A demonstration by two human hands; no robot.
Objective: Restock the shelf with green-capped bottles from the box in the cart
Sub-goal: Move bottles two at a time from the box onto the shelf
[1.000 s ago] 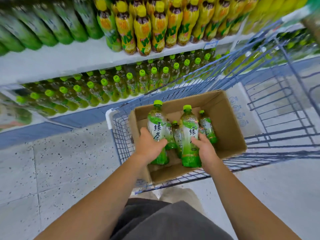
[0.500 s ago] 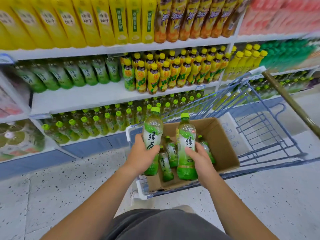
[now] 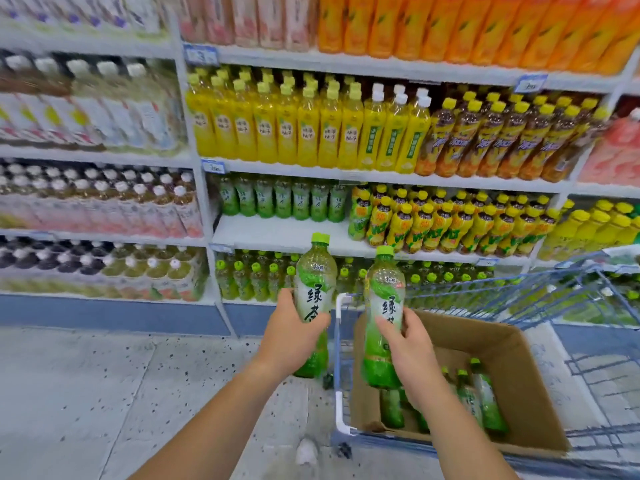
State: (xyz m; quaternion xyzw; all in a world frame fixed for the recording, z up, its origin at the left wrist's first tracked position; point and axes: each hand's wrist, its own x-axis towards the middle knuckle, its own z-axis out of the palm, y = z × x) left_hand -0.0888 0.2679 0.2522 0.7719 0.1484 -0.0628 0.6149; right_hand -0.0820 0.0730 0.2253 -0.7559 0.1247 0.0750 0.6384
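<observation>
Head view: each hand's bottle label reads 绿茶 (brand logo blurred).

A bare stretch of white shelf board (image 3: 277, 233) lies open at twelve o'clock from the raised hands, in front of a back row of green-labelled tea bottles (image 3: 282, 202). At one o'clock a dense block of yellow-capped, yellow-labelled bottles (image 3: 446, 223) closes that opening's right side. A white upright post (image 3: 207, 202) bounds it at eleven o'clock. The shelf below is packed with small green-capped bottles (image 3: 249, 278) to its front edge. At three o'clock the blue wire shopping cart (image 3: 519, 292) and its white corner guard (image 3: 341, 358) block sideways passage. The speckled grey floor (image 3: 104, 393) at nine o'clock is unobstructed. The brown cardboard box (image 3: 519, 375), open on top, has free room around three lying bottles (image 3: 485, 396).
</observation>
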